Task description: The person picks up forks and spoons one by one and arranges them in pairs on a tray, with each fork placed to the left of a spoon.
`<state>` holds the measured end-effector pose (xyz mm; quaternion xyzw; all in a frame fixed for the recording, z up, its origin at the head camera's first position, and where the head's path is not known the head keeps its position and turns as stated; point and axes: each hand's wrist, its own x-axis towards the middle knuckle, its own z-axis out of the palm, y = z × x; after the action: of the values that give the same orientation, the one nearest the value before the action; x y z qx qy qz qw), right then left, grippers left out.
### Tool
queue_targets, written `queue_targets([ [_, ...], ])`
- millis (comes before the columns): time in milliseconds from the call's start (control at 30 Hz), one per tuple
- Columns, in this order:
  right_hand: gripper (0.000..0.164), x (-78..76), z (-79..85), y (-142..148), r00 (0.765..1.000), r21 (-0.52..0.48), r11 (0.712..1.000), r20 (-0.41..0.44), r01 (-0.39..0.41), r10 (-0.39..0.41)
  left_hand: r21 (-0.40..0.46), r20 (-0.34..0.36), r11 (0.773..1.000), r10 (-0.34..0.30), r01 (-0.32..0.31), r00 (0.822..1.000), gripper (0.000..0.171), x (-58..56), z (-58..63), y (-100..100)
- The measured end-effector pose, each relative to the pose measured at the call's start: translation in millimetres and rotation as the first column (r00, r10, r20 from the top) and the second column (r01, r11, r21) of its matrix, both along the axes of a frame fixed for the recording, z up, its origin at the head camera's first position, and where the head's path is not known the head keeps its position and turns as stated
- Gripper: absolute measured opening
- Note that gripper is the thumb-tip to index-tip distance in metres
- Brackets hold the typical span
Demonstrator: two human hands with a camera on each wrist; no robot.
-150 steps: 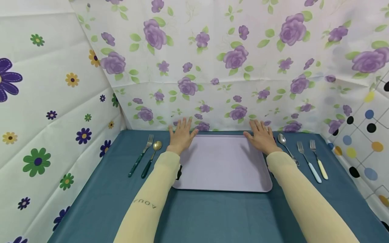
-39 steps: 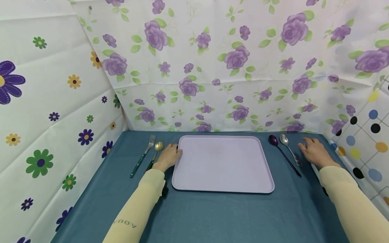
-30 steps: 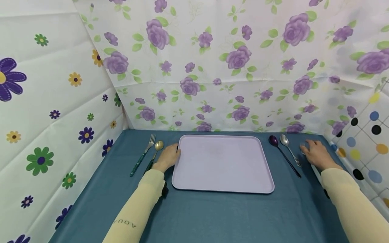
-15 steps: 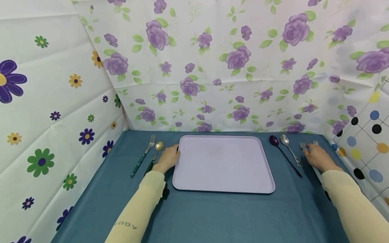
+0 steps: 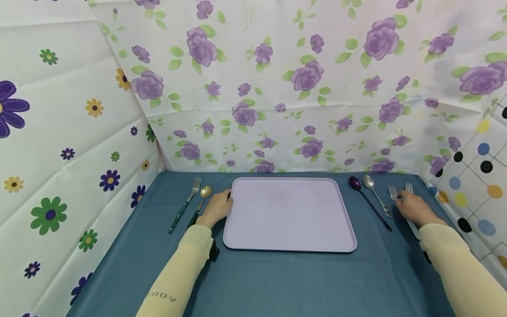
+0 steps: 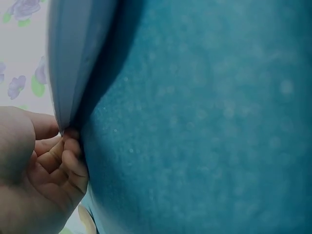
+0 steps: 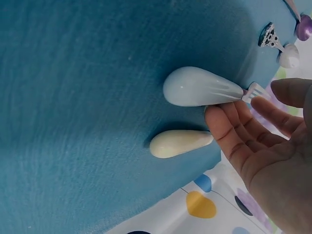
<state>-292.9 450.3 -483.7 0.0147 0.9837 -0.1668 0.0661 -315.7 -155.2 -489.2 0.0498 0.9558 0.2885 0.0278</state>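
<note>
A pale lilac rectangular tray [image 5: 289, 215] lies on the blue cloth. My left hand [image 5: 217, 206] is at its left edge; in the left wrist view, thumb and curled fingers pinch the tray's rim [image 6: 73, 53]. Over on the right, my right hand [image 5: 415, 210] is above two forks, partly hiding them. Its fingertips come against the side of the light blue fork handle [image 7: 195, 87] in the right wrist view, while the thumb stands apart from it. Beside that lies a cream-handled fork [image 7: 180, 144].
Left of the tray lie a green-handled fork [image 5: 184, 207] and a gold spoon [image 5: 205, 192] with a green handle. On its right are a dark purple spoon [image 5: 355, 183] and a silver spoon [image 5: 369, 182]. A floral sheet [image 5: 277, 88] rises behind the table.
Both hands have left the tray's far corners: the left went to its left edge, the right across to the forks. Lately the right hand shifted slightly, uncovering the fork tines.
</note>
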Motion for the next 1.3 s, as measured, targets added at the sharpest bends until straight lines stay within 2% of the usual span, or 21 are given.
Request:
queue_targets([
  [233,0.038,0.3,-0.3,0,1.000,0.032,0.999,-0.008,-0.027,0.027,0.045,0.020,0.999,0.019,-0.020,1.000,0.045,-3.9,-4.7,-2],
  [433,0.037,3.9,0.8,-2,0.999,0.023,0.999,-0.028,-0.026,0.027,0.085,0.035,0.996,0.023,-0.026,0.999,0.045,-2.7,-5.9,-2],
  [700,0.038,5.5,-3.5,-1,1.000,0.032,0.999,-0.025,-0.012,0.012,0.105,0.035,0.994,-0.028,0.025,0.999,0.045,-2.0,-8.4,-6],
  [933,0.038,6.6,-7.4,-2,1.000,0.019,1.000,-0.012,0.000,0.000,0.159,0.068,0.986,-0.053,0.041,0.996,0.047,0.0,-10.1,-12],
  [1067,0.037,7.4,-6.6,-4,1.000,0.021,1.000,-0.018,-0.001,0.002,0.185,0.059,0.981,-0.074,0.062,0.996,0.046,2.4,-10.4,-14],
  [1300,0.037,7.4,-4.9,-6,0.999,0.026,1.000,-0.033,-0.005,0.006,0.230,0.072,0.972,-0.066,0.047,0.995,0.043,2.3,-8.5,-16],
])
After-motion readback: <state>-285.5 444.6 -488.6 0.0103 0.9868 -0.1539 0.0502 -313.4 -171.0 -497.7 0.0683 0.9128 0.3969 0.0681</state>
